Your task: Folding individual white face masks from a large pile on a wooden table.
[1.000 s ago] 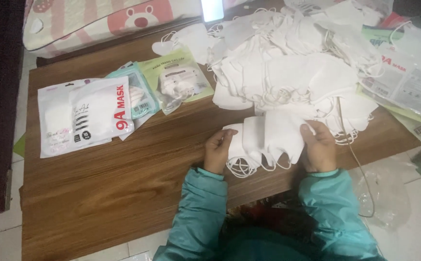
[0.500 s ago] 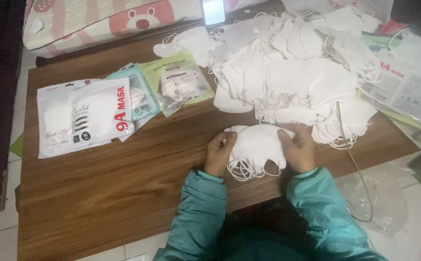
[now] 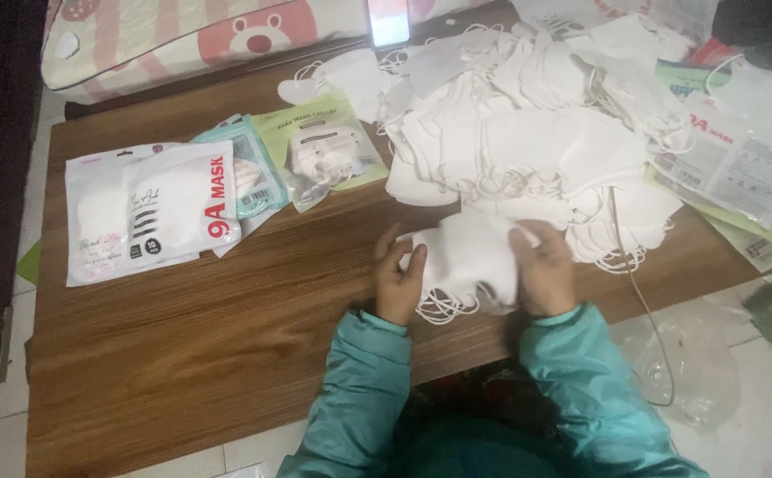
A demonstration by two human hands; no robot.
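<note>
A small stack of white face masks (image 3: 466, 257) lies on the wooden table (image 3: 182, 336) near its front edge. My left hand (image 3: 398, 279) grips the stack's left side and my right hand (image 3: 545, 270) grips its right side. Elastic ear loops (image 3: 443, 305) spill out below the stack. Just behind it spreads a large loose pile of white masks (image 3: 528, 133). Both arms wear teal sleeves.
Several sealed mask packets (image 3: 151, 208) lie at the table's left, with green ones (image 3: 324, 150) beside them. More printed packets (image 3: 740, 168) sit at the right edge. A phone (image 3: 389, 19) and a patterned cushion (image 3: 191, 35) are at the back. A clear plastic bag (image 3: 696, 363) lies on the floor.
The stack slid left and toward the pile, and both hands moved with it, squaring it up. My right hand came closer to my left.
</note>
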